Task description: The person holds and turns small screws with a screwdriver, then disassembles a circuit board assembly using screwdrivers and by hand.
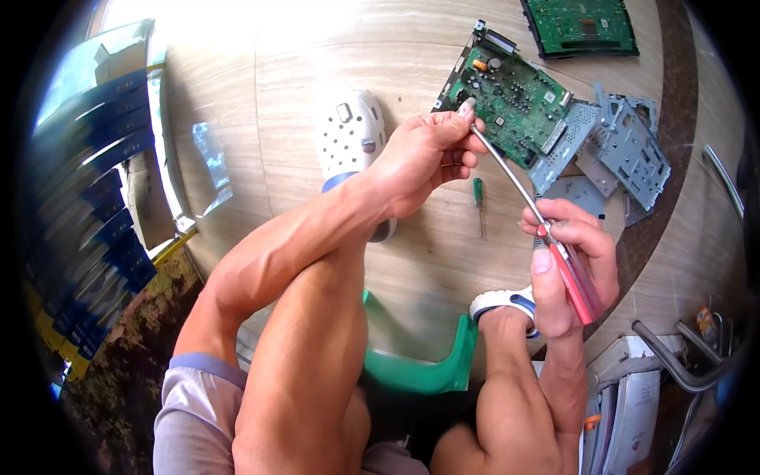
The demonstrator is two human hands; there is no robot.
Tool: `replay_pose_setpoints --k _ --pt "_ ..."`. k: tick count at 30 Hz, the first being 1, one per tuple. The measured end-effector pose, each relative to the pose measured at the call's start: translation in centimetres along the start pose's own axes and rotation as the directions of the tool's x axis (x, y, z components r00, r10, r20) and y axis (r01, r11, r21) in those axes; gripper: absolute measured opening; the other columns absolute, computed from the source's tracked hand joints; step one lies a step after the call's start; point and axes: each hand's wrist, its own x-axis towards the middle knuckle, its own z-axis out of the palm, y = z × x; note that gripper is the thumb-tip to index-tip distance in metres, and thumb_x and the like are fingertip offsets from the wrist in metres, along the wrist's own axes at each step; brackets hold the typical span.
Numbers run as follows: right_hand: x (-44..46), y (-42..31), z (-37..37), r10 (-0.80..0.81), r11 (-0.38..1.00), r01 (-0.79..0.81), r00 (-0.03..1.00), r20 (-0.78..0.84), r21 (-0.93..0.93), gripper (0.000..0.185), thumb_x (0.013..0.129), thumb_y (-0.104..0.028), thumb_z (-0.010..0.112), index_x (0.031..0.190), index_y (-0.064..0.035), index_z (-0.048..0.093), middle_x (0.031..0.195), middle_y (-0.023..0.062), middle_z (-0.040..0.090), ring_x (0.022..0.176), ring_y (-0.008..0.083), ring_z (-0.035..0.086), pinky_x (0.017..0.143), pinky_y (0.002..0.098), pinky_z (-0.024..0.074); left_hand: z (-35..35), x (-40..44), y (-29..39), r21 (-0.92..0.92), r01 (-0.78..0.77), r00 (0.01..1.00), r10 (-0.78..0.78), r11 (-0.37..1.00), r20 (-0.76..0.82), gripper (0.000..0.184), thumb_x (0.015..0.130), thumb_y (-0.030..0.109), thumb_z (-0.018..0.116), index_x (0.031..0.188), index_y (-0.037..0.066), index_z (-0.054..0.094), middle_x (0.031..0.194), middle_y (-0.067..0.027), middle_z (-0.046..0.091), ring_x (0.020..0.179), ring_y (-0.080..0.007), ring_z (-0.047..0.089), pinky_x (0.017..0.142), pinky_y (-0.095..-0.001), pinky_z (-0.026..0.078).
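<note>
Knees (305, 348) stand bent and apart at the near edge, the left one under the outstretched left arm, a pale sleeve (194, 419) with a mauve hem just behind it. Between the legs shows a green stool (419, 375), only partly in view. Low on the right, a white box (637, 404) lies near bent metal tubes.

Next comes the right hand (576, 253), closed around the red handle of a long driver (514, 178), thumb along the grip. The shaft slants up and leftward to the left hand (427, 162). That hand is narrow: thumb and forefinger sit close together at the tip, the other fingers curled. I cannot tell whether they grip the tip or something small.

White clogs lie to either side, the right clog (503, 301) on a foot, the left clog (348, 131) beyond the left forearm. Between them a small green screwdriver (478, 194) rests on the floor (285, 87).

Farther out, just past the left fingertips, lies the circuit board (518, 95), green and tilted, near grey metal plates (633, 154) on its right. Whether the thumb touches it is unclear. Farthest is a second board (584, 30) in a black frame.
</note>
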Motion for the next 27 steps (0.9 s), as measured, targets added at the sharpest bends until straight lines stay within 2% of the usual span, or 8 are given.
replay_pose_setpoints --k 4,10,16,19,22,25,27 --pt "0.0 0.1 0.1 -0.021 0.999 0.021 1.0 -0.003 -0.035 0.027 0.084 -0.001 0.066 0.109 0.0061 0.059 0.111 0.0298 0.068 0.087 0.0265 0.073 0.08 0.0367 0.0608 0.0 0.0 -0.1 0.005 -0.026 0.999 0.025 1.0 0.021 0.025 0.108 0.035 0.056 0.103 0.012 0.065 0.084 0.0025 0.07 0.072 -0.0062 0.061 0.072 -0.0258 0.052" --pt "-0.1 0.0 0.1 -0.023 0.999 0.022 1.0 -0.014 -0.048 0.028 0.084 -0.001 0.066 0.111 0.0062 0.059 0.111 0.0306 0.067 0.088 0.0268 0.073 0.08 0.0367 0.061 0.2 0.0 -0.1 -0.028 -0.032 1.0 0.032 0.999 0.0 0.023 0.109 0.03 0.055 0.104 0.01 0.065 0.086 0.0015 0.067 0.074 -0.0086 0.061 0.073 -0.0249 0.052" --pt "-0.1 -0.2 0.2 -0.002 1.0 0.001 1.0 -0.021 -0.027 0.027 0.086 -0.001 0.065 0.111 0.0067 0.058 0.113 0.0306 0.067 0.09 0.0277 0.073 0.083 0.0378 0.0611 0.0 0.2 -0.2 -0.031 -0.05 0.999 0.05 0.998 0.013 0.024 0.109 0.031 0.054 0.104 0.01 0.065 0.088 0.0017 0.067 0.074 -0.0075 0.06 0.074 -0.025 0.052" --pt "-0.2 -0.4 -0.3 0.024 0.997 -0.018 0.997 0.076 -0.078 0.027 0.095 -0.007 0.061 0.117 0.0054 0.053 0.12 0.0306 0.062 0.1 0.0332 0.071 0.089 0.0447 0.0614 0.1 0.2 -0.2 -0.024 -0.042 0.999 0.042 0.999 0.006 0.024 0.109 0.031 0.054 0.104 0.01 0.065 0.088 0.0017 0.068 0.074 -0.0073 0.061 0.073 -0.0249 0.052" --pt "-0.2 -0.3 0.0 0.035 0.996 -0.031 0.998 0.045 -0.08 0.029 0.097 -0.008 0.061 0.122 0.0065 0.055 0.121 0.03 0.063 0.101 0.033 0.072 0.089 0.0437 0.0615 -0.1 0.2 -0.3 -0.015 -0.043 0.999 0.044 0.999 0.004 0.024 0.109 0.031 0.054 0.104 0.011 0.065 0.088 0.0018 0.068 0.074 -0.007 0.061 0.073 -0.025 0.052" --pt "-0.3 0.1 1.0 0.071 0.993 -0.074 0.997 -0.034 -0.09 0.031 0.093 -0.001 0.068 0.122 0.0086 0.06 0.117 0.0296 0.067 0.099 0.0276 0.074 0.083 0.0374 0.0627 0.2 0.1 -0.4 0.005 -0.064 0.998 0.065 0.998 -0.008 0.023 0.11 0.029 0.053 0.103 0.011 0.065 0.087 0.0017 0.068 0.074 -0.0068 0.061 0.073 -0.0249 0.052" --pt "0.1 0.6 1.9 0.059 0.992 -0.062 0.998 -0.031 -0.109 0.032 0.094 -0.004 0.07 0.122 0.0083 0.063 0.118 0.027 0.068 0.101 0.028 0.073 0.083 0.0367 0.0638 0.8 -0.2 -0.2 0.008 -0.06 0.998 0.059 0.998 0.028 0.022 0.11 0.029 0.053 0.103 0.011 0.065 0.088 0.0018 0.068 0.074 -0.0067 0.06 0.073 -0.0248 0.052"
